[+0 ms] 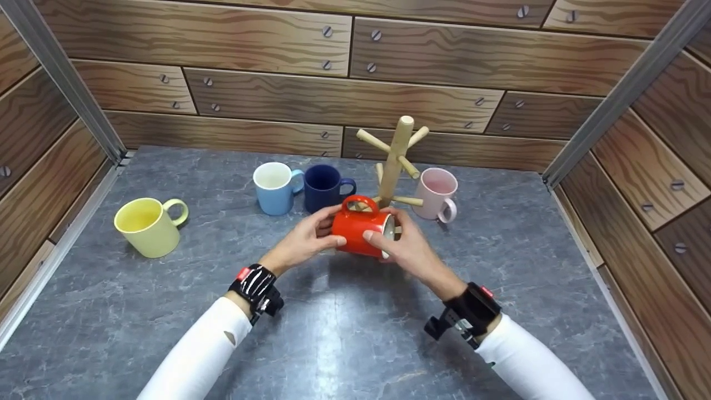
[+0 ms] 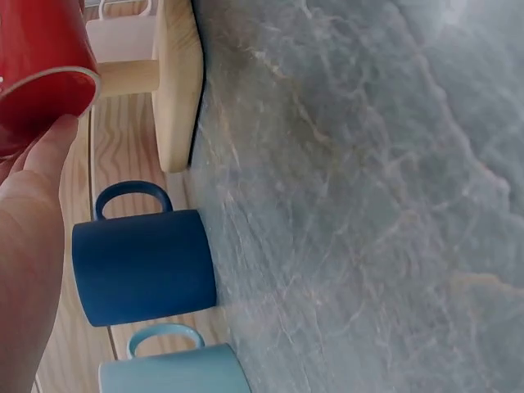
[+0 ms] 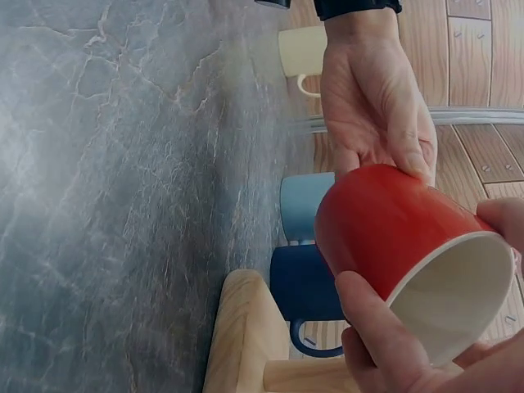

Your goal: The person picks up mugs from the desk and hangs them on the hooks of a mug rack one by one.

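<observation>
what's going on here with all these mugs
Someone's left hand and right hand hold a red mug sideways above the table, in front of a wooden mug rack. The left grips its base end, the right its open end. Four others stand upright: a yellow mug, light blue mug and dark blue mug left of the rack, a pink mug right of it.

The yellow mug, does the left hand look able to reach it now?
Probably yes for reach, though it is not free to grip: the left hand, like the right hand, holds the red mug. Only bare tabletop lies between that hand and the yellow mug.
</observation>
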A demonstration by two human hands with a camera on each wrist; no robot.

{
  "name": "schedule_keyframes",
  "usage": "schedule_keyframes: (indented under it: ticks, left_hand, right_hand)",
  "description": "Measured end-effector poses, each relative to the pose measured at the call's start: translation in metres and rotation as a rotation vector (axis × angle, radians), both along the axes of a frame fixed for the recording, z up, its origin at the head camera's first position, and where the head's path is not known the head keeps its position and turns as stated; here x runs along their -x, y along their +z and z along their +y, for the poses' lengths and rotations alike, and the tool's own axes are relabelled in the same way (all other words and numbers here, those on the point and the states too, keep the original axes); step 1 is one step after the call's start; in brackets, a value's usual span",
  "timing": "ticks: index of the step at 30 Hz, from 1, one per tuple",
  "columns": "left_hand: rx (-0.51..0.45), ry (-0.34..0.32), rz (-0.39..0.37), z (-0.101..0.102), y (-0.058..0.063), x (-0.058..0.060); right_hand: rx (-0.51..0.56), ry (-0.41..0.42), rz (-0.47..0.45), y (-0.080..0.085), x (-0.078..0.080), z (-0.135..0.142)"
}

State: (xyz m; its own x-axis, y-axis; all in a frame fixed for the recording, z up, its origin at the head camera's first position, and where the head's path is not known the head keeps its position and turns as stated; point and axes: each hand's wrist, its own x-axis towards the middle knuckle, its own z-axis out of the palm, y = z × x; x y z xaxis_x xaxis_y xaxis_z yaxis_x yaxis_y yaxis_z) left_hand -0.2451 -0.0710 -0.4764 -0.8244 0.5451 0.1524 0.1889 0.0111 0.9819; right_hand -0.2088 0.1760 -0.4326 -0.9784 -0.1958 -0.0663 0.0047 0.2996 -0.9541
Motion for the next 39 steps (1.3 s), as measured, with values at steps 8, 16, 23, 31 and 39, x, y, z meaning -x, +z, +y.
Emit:
schedule_keyframes:
  ticks: [8, 16, 23, 31, 39]
  left_hand:
    - [-0.008, 0.018, -0.012, 0.006, -0.004, 0.001]
    - [-0.023, 0.117, 0.057, 0.018, -0.014, -0.006]
    - [0.016, 0.177, 0.096, 0.024, -0.016, -0.009]
    - [0.213, 0.212, 0.177, 0.024, -0.012, -0.010]
    - [0.306, 0.204, 0.188, 0.029, -0.011, -0.015]
  right_hand:
    - [0.029, -0.031, 0.001, -0.007, 0.007, -0.005]
    - [-0.001, -0.057, 0.001, -0.020, 0.010, -0.002]
    - [-0.017, -0.064, 0.007, -0.024, 0.013, -0.001]
    - [-0.022, -0.078, 0.033, -0.026, 0.012, 0.002]
    - [-0.099, -0.086, 0.065, -0.028, 0.008, 0.007]
